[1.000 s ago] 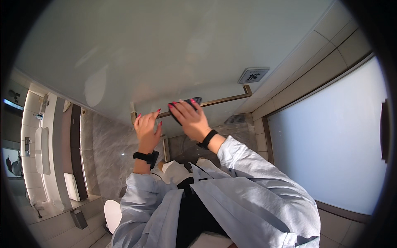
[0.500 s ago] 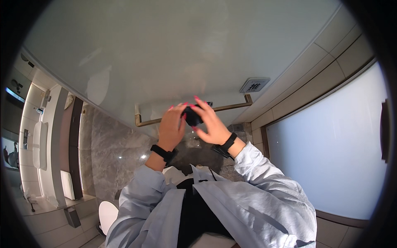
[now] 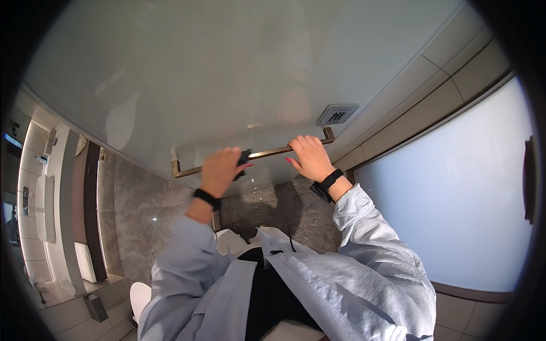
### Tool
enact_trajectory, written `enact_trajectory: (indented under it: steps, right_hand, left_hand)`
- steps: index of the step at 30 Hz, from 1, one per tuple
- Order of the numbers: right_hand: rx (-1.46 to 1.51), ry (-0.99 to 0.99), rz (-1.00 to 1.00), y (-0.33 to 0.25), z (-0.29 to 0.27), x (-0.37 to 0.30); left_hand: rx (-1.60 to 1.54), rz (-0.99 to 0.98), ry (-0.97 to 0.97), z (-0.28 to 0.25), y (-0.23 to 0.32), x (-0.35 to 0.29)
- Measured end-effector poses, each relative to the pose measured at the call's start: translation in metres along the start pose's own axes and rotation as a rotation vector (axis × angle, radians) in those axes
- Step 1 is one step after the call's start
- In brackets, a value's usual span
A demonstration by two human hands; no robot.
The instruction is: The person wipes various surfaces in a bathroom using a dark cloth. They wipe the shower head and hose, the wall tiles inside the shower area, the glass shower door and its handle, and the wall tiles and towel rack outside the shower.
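Note:
A bar-shaped metal door handle [image 3: 269,153] runs across a frosted glass door [image 3: 210,68] in front of me. My right hand [image 3: 311,159] is closed round the handle near its right end, fingers over the bar. My left hand [image 3: 220,170], slightly blurred, grips a dark, soft-looking piece, perhaps a cloth [image 3: 244,165], and presses it over the left half of the handle. Most of the dark piece is hidden under the palm and fingers. Both wrists wear black straps.
A square sign plate [image 3: 338,114] sits on the door by the handle's right end. A second frosted panel [image 3: 449,193] stands at right. Grey marble tiles [image 3: 145,210] cover the floor. At far left is a washbasin [image 3: 45,207]; a white rounded thing [image 3: 140,298] is at lower left.
My hands were together around the dark piece and have parted. The right hand has taken hold of the handle; the left has moved left along it with the dark piece.

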State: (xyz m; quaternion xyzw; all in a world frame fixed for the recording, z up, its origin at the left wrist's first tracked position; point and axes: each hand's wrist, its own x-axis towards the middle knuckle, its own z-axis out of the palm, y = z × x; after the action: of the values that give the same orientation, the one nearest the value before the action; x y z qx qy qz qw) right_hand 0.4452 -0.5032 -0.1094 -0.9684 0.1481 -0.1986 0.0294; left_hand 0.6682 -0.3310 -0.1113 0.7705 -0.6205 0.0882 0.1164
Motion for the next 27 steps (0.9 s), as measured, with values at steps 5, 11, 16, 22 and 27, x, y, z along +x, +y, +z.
enact_trajectory:
  steps: [5,11,16,22,27]
  right_hand:
    - [0.001,0.012,0.034,-0.005,0.002,0.002]
    - [0.039,0.008,0.069,-0.007,0.003,0.003]
    - [0.06,0.042,0.065,-0.006,0.008,0.004]
    - [0.043,0.058,0.105,-0.005,0.008,0.0]
    - [0.053,0.085,0.092,-0.01,0.011,0.002]
  left_hand:
    - [-0.009,0.153,0.267,-0.022,-0.077,-0.045]
    - [-0.236,0.105,0.191,-0.024,-0.08,-0.044]
    - [-0.508,-0.494,0.702,-0.024,-0.065,-0.061]
    - [-1.144,-0.643,1.763,-0.174,-0.103,-0.063]
    - [-1.52,-0.353,1.715,-0.249,-0.124,-0.02]
